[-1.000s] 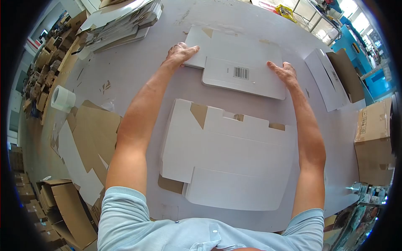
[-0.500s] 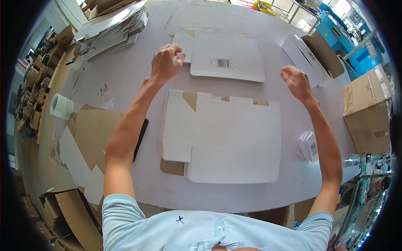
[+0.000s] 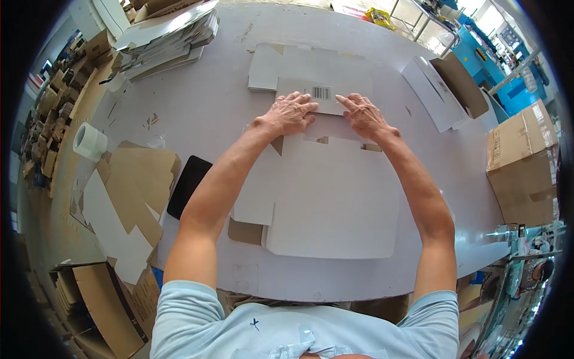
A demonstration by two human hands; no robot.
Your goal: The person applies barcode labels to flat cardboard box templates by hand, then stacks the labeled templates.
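Note:
At the far middle of the table lies a stack of flat white cardboard box blanks (image 3: 329,66), with a barcode label (image 3: 321,93) on the top one. My left hand (image 3: 289,113) rests on its near edge, left of the barcode, fingers stretched out. Right of the label, my right hand (image 3: 365,115) lies on that same edge, its fingers also extended. Neither hand grips anything I can see. Closer to me is a second stack of flat white blanks (image 3: 332,200), with a brown flap (image 3: 245,232) at its lower left. My forearms pass over its far corners.
On the left are a black phone (image 3: 186,186), a tape roll (image 3: 89,142) and cardboard scraps (image 3: 140,173). A pile of flat cardboard (image 3: 170,45) stands back left. At right sit an open white box (image 3: 436,90) and a taped brown carton (image 3: 523,161).
Both hands have moved inward and down onto the near edge of the far stack. My right forearm now covers the small pile of labelled pieces seen at right before.

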